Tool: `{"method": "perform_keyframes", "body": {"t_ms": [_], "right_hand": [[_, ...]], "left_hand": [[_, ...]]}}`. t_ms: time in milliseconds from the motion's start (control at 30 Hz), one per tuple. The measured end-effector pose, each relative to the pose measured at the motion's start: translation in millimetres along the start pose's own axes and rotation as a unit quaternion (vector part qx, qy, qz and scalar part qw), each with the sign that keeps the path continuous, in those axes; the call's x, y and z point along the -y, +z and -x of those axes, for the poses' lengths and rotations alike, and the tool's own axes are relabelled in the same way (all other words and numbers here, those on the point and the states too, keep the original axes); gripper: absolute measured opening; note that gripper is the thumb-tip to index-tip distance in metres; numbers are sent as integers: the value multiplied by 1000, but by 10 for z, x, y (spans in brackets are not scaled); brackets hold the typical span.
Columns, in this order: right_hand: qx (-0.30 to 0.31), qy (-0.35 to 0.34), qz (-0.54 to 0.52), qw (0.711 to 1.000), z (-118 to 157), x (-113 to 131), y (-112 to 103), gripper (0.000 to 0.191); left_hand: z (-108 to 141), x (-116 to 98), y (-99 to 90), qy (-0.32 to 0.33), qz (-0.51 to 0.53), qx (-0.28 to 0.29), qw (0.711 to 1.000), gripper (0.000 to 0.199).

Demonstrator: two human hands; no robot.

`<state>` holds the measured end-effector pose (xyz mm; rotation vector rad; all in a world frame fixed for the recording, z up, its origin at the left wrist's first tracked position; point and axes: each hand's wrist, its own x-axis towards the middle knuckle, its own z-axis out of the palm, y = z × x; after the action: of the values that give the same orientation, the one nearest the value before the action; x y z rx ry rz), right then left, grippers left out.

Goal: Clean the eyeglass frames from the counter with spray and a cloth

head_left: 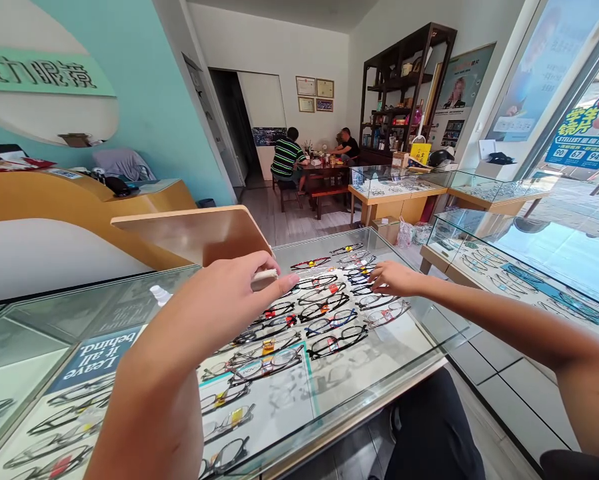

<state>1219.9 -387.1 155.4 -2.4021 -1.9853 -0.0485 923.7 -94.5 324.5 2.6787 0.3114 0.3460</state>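
My left hand (pixel 224 293) is closed around a small white piece that looks like folded cloth or tissue (pixel 264 276), its thumb pointing over the display case. Just beyond the thumb lie rows of eyeglasses (pixel 323 308) with red, orange and yellow tags on their lenses. My right hand (pixel 393 277) reaches in from the right. Its bent fingers are at a dark-framed pair of eyeglasses (pixel 359 273) in the right-hand row, seemingly pinching the frame, partly hidden by the fingertips. Both hands are above the glass display case (pixel 379 373).
A brown wooden panel (pixel 194 233) stands tilted at the case's far left edge. A white bottle tip (pixel 159 295) shows behind my left arm. More glass cases (pixel 509 260) stand to the right. Two or more people (pixel 287 160) sit at a table in the back.
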Motion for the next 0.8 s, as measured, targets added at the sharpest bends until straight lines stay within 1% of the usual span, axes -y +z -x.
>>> {"method": "perform_keyframes", "body": {"t_ms": [167,267,400,500,567,633,700,767,800], "right_hand": [[13,16,-11,1000,-41,44,-140,24],[8,65,6,998,-121,38,-195,25],[15,143,47,989,-278,-11,-166,21],[46,166,61,983,-381,-35,-113,20],[63,175,63,981,-416,-42,-114,19],[71,185,59,978,-415,-50,-166,19],[75,196,54,976,-380,-61,-265,20],[80,201,48,975,-327,-67,-387,23],[83,203,45,975,-303,-64,-447,23]], "left_hand": [[-7,-5,45,11,-16,18,1000,51],[-17,-55,62,21,-33,20,999,56],[-10,-180,97,41,-36,11,998,56],[21,-253,126,66,-18,12,998,51],[48,-275,134,71,-14,19,997,49],[69,-277,135,66,-18,33,997,49],[75,-272,143,65,-22,50,996,49],[69,-303,180,80,-23,57,995,48],[69,-350,214,95,-22,62,993,46]]}}
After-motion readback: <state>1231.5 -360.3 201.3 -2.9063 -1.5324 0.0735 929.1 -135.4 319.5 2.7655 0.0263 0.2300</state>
